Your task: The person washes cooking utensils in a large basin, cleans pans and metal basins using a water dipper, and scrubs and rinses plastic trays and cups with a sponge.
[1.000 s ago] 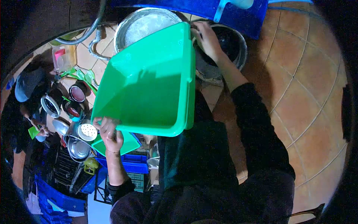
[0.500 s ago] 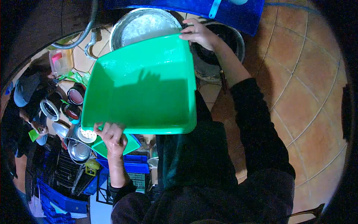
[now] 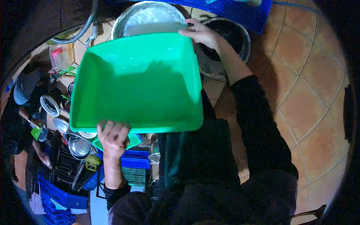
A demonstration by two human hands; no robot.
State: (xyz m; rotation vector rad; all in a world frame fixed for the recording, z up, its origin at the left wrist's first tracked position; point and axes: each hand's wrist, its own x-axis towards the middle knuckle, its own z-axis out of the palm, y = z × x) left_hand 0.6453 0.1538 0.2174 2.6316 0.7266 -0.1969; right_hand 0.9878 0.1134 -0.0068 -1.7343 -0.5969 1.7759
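A large green plastic basin (image 3: 138, 93), rectangular and wet inside, is held up in front of me with its hollow side facing me. My left hand (image 3: 113, 137) is closed over its near rim, fingers curled over the edge. At the far right corner, my right hand (image 3: 202, 34) grips the rim, with part of the fingers hidden behind it. Just beyond the basin stands a round metal tub (image 3: 150, 17) of cloudy, soapy-looking water, partly covered by the basin. A dark round tub (image 3: 225, 45) lies beneath my right forearm.
Another person's hand (image 3: 37, 123) with a green piece is at the left, near pots and a steel pot (image 3: 79, 146). Blue crates (image 3: 135, 160) stand below the basin. A grey hose (image 3: 88, 32) hangs at upper left. Tiled floor (image 3: 296, 97) stretches to the right.
The basin has shifted slightly left and nearer, appearing larger. My left hand has tightened from a loose, blurred grasp on the rim. Another person's second hand now shows at the left.
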